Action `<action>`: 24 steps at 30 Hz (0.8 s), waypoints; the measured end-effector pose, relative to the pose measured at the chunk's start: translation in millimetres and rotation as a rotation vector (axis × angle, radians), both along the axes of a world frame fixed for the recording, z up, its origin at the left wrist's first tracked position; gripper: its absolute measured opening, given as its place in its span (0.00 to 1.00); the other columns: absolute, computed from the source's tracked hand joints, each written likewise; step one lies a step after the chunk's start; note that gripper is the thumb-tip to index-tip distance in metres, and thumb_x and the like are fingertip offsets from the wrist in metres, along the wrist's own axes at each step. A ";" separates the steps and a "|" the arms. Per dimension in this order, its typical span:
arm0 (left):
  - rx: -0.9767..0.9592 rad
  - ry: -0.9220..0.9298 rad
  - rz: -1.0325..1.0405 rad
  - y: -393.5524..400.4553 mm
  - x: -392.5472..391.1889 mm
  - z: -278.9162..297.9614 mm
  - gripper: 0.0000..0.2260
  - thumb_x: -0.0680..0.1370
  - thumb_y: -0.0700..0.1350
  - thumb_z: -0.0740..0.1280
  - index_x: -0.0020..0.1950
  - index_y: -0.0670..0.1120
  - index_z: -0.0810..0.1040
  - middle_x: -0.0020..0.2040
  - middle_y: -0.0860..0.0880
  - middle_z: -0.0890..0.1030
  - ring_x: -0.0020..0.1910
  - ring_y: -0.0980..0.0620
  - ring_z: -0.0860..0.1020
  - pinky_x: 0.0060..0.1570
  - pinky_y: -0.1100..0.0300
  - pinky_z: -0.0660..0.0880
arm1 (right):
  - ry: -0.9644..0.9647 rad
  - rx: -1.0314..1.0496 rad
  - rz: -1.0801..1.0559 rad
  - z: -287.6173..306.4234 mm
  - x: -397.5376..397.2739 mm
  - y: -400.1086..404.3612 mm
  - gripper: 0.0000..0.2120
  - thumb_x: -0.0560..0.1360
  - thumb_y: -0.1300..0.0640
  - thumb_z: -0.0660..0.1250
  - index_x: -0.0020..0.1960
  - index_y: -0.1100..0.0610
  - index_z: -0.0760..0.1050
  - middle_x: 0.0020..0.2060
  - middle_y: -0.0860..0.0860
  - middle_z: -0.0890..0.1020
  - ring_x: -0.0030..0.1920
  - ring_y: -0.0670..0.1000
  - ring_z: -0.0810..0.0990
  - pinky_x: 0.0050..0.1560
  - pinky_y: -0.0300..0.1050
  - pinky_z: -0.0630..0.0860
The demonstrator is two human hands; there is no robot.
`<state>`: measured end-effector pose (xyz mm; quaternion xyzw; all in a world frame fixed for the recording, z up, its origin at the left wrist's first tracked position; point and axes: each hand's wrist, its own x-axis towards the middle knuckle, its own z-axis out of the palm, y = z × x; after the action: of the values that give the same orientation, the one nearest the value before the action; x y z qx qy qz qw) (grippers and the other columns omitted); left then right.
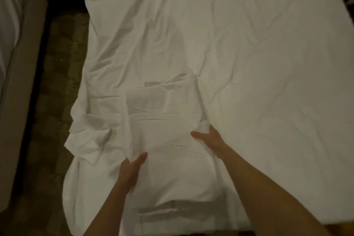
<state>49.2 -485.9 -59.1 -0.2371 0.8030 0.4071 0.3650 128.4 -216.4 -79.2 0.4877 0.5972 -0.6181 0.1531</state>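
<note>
One folded cloth [172,161], white, lies on the near part of one bed [325,159], a little left of the bed's middle. It rests on the single rumpled sheet [249,53] that covers the bed, and its layered edges show at its far end and at its near end.

Two hands are on it, one at each side. The left hand [132,167] grips the cloth's left edge: the thumb lies on top, pointing inward, and the fingers are tucked out of sight under the fabric. The right hand [207,139] grips the right edge farther up the bed, thumb on top of the cloth, fingers buried in the fold where cloth meets sheet. Both forearms are bare and reach in from the bottom of the view.

The sheet is creased all over, and at the bed's left side it bunches and hangs over the edge. Beside that edge runs one strip of dark patterned carpet [57,86]. Across the carpet, at the far left, stands a second bed [8,25] with white bedding.
</note>
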 end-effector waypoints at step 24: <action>0.195 0.076 -0.251 407.1 180.4 28.7 0.28 0.76 0.49 0.69 0.72 0.39 0.67 0.67 0.42 0.74 0.66 0.41 0.72 0.68 0.49 0.67 | 0.015 0.369 -0.003 70.1 195.8 377.1 0.31 0.73 0.51 0.72 0.72 0.53 0.67 0.66 0.53 0.76 0.65 0.56 0.74 0.65 0.51 0.70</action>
<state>229.6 -78.7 -30.4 -0.0827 0.7961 0.4430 0.4039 324.1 160.7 -9.1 0.5036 0.7009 -0.5021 0.0556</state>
